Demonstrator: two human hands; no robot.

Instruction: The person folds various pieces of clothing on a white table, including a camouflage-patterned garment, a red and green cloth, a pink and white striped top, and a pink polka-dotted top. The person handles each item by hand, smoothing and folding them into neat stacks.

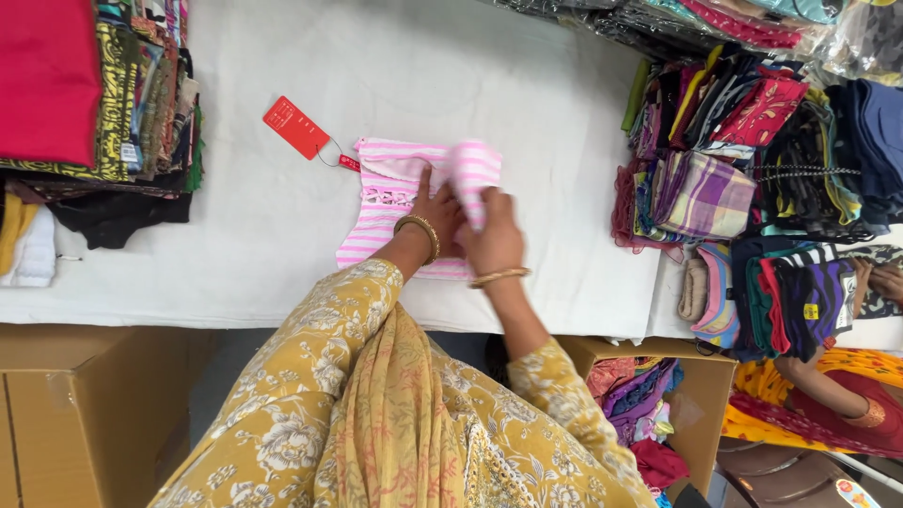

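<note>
Pink-and-white striped garment (pixel 395 202) lies on the white table (pixel 263 226), centre frame. Left hand (pixel 437 214) pressed flat on it, fingers spread, gripping nothing. Right hand (pixel 491 235) closed on a fold of the same garment, lifting it at 12 o'clock of the hand. Red tag (pixel 295 127) at the garment's 10 o'clock. Folded clothes stack (pixel 734 179) at 3 o'clock, well apart.

A rectangular red paper hang tag (pixel 295 127) lies on the white table, strung beside a small red label (pixel 349 163). Brown cardboard boxes stand below the table, one at left (pixel 85 404), another open at right (pixel 701 390). Clear plastic garment bags (pixel 658 23) lie top right.
</note>
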